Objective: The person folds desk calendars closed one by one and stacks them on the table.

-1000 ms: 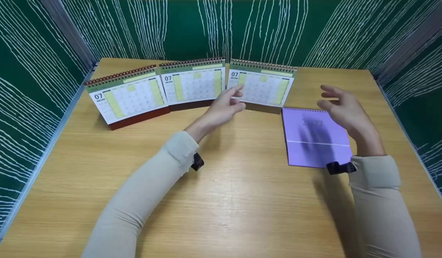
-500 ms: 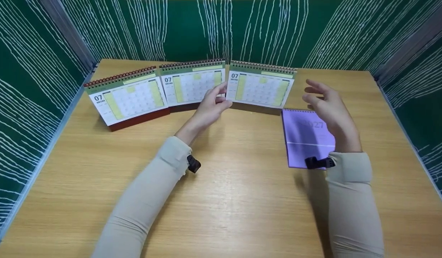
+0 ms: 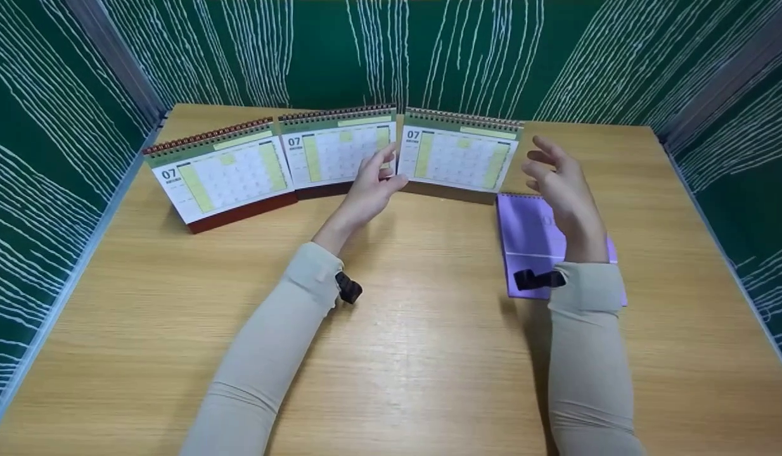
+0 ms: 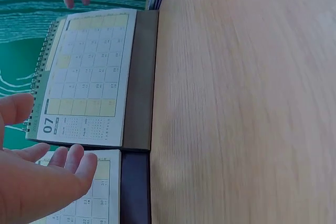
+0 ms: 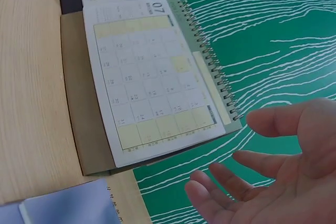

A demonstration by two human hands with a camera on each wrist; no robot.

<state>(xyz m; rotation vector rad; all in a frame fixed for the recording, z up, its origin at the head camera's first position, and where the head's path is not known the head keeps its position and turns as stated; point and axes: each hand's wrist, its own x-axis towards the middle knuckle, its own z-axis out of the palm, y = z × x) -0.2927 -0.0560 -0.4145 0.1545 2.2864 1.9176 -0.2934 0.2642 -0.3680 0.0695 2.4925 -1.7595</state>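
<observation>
The right desk calendar [image 3: 457, 155], brown-based and showing 07, stands tent-like between my two hands. At its left edge, in front of the gap to the middle calendar [image 3: 331, 152], is my left hand [image 3: 369, 193], fingers loosely bent. My right hand [image 3: 565, 193] hovers by its right edge, above a purple calendar [image 3: 527, 228] lying flat and partly hidden by the hand and wrist. The right wrist view shows the fingers [image 5: 226, 182] apart from the calendar's edge. Neither hand holds anything; whether the left fingertips touch the calendar I cannot tell.
A red-based calendar [image 3: 223, 174] stands at the left, angled inward, edge to edge with the middle one. All stand near the back of the wooden table [image 3: 403, 354]. Green walls [image 3: 327, 50] with white lines enclose the back and sides.
My right hand has moved left, from over the purple calendar toward the right calendar's edge. My left hand has drawn back left from in front of that calendar to its left edge.
</observation>
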